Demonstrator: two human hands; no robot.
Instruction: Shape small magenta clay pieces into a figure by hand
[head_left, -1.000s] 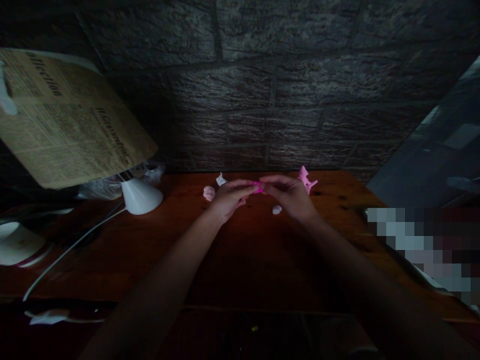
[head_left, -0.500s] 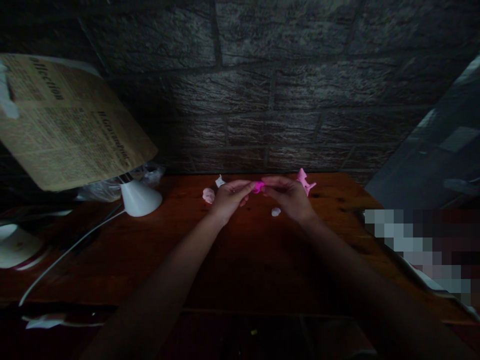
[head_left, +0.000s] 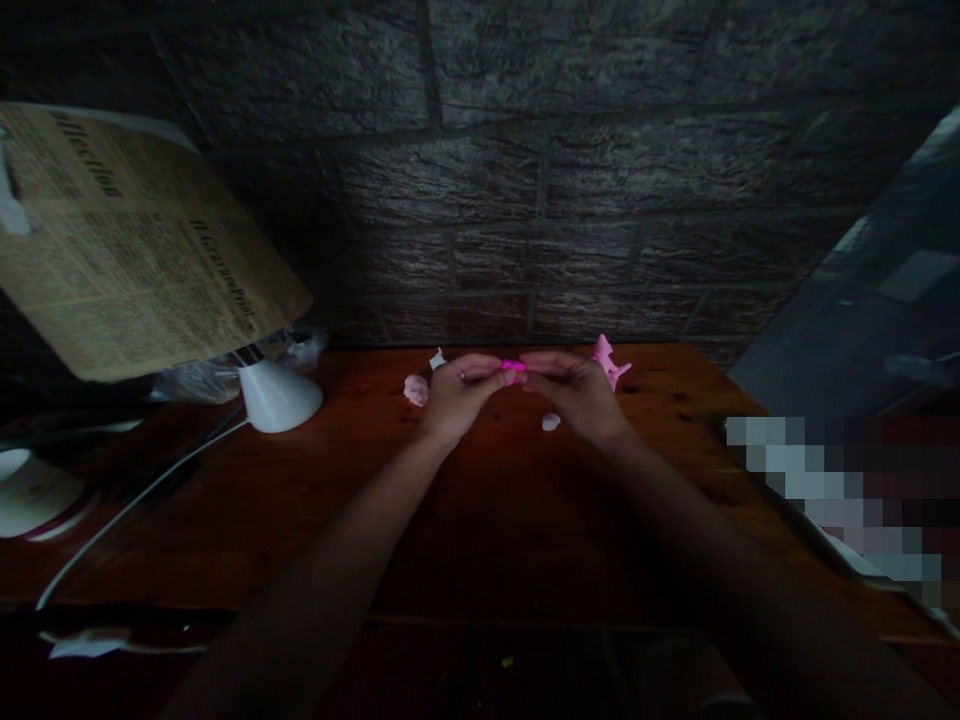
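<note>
A small bright pink lump (head_left: 513, 367), soft-looking like modelling clay, is pinched between the fingertips of both hands above the wooden table (head_left: 465, 520). My left hand (head_left: 461, 390) grips its left side, thumb toward me. From the right, my right hand (head_left: 574, 385) pinches the other side, and parts of the lump are hidden by the fingers. A pale pink lump (head_left: 416, 391) and a small white scrap (head_left: 437, 358) lie just left of my left hand. Below my right hand rests a little whitish piece (head_left: 550, 422). Partly behind that hand is a pink spiky shape (head_left: 609, 362).
On the left stands a lamp with a white base (head_left: 280, 397) and a newsprint shade (head_left: 150, 250); its white cord (head_left: 150, 505) crosses the table. A white cup (head_left: 34, 495) sits at far left. The dark brick wall (head_left: 480, 180) borders the back, a grey panel (head_left: 870, 290) the right.
The pink lump looks flatter and wider between the fingertips. My left hand's fingers have shifted, its fingertips now along the lump's upper edge. The things on the table stay put.
</note>
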